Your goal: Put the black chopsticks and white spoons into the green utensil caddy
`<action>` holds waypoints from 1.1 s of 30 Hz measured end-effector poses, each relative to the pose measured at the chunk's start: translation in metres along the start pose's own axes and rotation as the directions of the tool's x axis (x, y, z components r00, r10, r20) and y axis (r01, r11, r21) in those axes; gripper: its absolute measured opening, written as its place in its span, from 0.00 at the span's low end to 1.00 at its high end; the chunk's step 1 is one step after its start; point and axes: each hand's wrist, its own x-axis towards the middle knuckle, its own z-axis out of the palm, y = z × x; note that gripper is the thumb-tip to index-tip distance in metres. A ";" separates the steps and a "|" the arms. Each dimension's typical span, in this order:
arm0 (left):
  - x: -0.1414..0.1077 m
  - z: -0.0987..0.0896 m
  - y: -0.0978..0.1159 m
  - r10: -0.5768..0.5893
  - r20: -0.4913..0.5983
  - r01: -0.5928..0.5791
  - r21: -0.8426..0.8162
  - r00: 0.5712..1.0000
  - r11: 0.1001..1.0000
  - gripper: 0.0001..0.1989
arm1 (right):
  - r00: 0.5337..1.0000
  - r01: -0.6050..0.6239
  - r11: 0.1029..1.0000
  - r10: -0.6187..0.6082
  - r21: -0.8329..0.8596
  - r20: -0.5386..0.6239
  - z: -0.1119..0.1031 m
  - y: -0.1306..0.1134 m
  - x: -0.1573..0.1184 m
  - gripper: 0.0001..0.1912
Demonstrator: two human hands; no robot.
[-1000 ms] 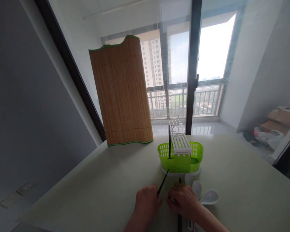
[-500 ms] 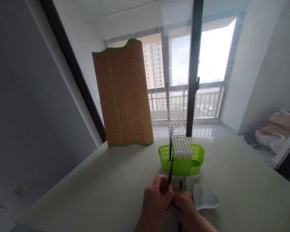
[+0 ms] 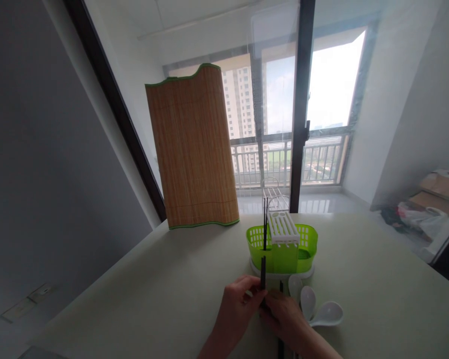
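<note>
Near the front of the white table, my left hand (image 3: pixel 243 304) pinches a pair of dark chopsticks (image 3: pixel 263 273) that point up, thumb and fingers closed on them. My right hand (image 3: pixel 286 316) is right beside it, fingers curled round the lower part of the same chopsticks. More dark chopsticks (image 3: pixel 281 349) lie on the table beneath my right hand. To its right are white spoons (image 3: pixel 331 313). Behind the hands stands a green basket (image 3: pixel 284 259) with a white slotted rack (image 3: pixel 283 227) on top and dark chopsticks (image 3: pixel 265 224) upright in its left part.
A bamboo mat (image 3: pixel 194 154) with green edging stands upright at the back left of the table (image 3: pixel 145 294). Behind it is a glass door with a dark frame (image 3: pixel 297 169). Cardboard boxes and bags (image 3: pixel 430 214) are on the floor at the right.
The held chopsticks have dropped slightly and stand more upright, with two tips now showing side by side. My left hand has shifted a little, and the view has moved slightly.
</note>
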 end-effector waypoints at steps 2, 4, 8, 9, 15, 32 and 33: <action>0.000 -0.001 -0.001 0.002 0.011 -0.002 0.021 1.000 1.000 0.07 | 0.999 -0.020 0.999 0.021 -0.040 0.027 0.000 0.000 0.000 0.06; 0.002 -0.005 0.001 0.027 0.003 -0.027 0.047 1.000 0.999 0.07 | 0.999 -0.030 0.996 0.033 -0.079 0.035 -0.001 0.001 0.000 0.06; 0.016 -0.031 0.020 0.155 -0.130 -0.142 0.101 0.979 0.985 0.06 | 0.998 -0.045 0.998 0.043 -0.039 -0.054 -0.010 0.003 0.000 0.17; 0.023 -0.040 0.027 0.193 -0.185 -0.172 0.121 0.964 0.978 0.07 | 0.995 -0.056 0.998 0.054 -0.023 -0.082 -0.013 0.004 0.000 0.19; 0.091 -0.068 0.055 0.297 -0.390 -0.237 0.197 0.872 0.951 0.11 | 0.990 -0.062 0.994 0.050 -0.092 -0.131 -0.020 0.006 0.001 0.16; 0.177 0.001 -0.002 0.025 -0.025 -0.007 0.557 0.999 0.830 0.12 | 0.990 -0.036 0.990 0.015 -0.139 -0.142 -0.017 0.006 0.003 0.17; 0.177 0.002 -0.002 0.017 -0.018 -0.004 0.570 1.000 0.821 0.12 | 0.990 -0.037 0.990 0.018 -0.135 -0.139 -0.018 0.005 0.002 0.17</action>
